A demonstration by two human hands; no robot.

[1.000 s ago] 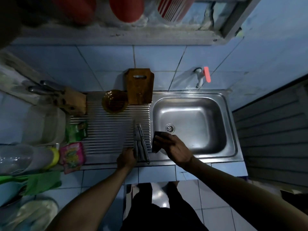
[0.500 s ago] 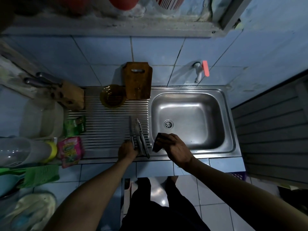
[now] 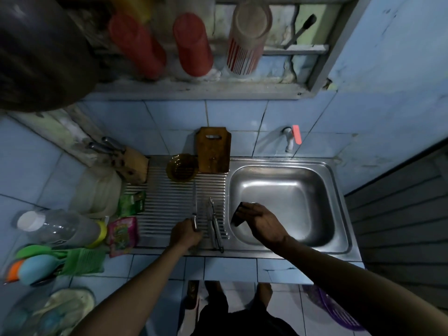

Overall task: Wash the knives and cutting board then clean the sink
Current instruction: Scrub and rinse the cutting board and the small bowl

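The left hand (image 3: 186, 235) is curled tight round the handle of one knife (image 3: 194, 209), whose blade runs away from the knuckles over the ribbed drainboard (image 3: 167, 204) toward the amber bowl (image 3: 181, 168). Just to the right of that grip lie the other knives (image 3: 214, 224), flat on the ribs and apart from the fingers. Further right, over the near-left corner of the sink (image 3: 286, 190), the right hand (image 3: 260, 220) pinches a dark sponge (image 3: 238, 213) between thumb and loosely bent fingers; the sponge hangs at the fingertips, just inside the basin rim. Beyond the left grip, the wooden cutting board (image 3: 213, 150) leans upright against the tiled wall behind the drainboard, beside the bowl. The tap (image 3: 291, 139) sticks out of the wall beyond the right hand. Half a second ago the left hand held the knives bunched together, blades side by side; now one knife has been drawn off to the left of the others, which stay on the ribs. The right hand has kept its pinch on the sponge and has shifted slightly further over the basin.
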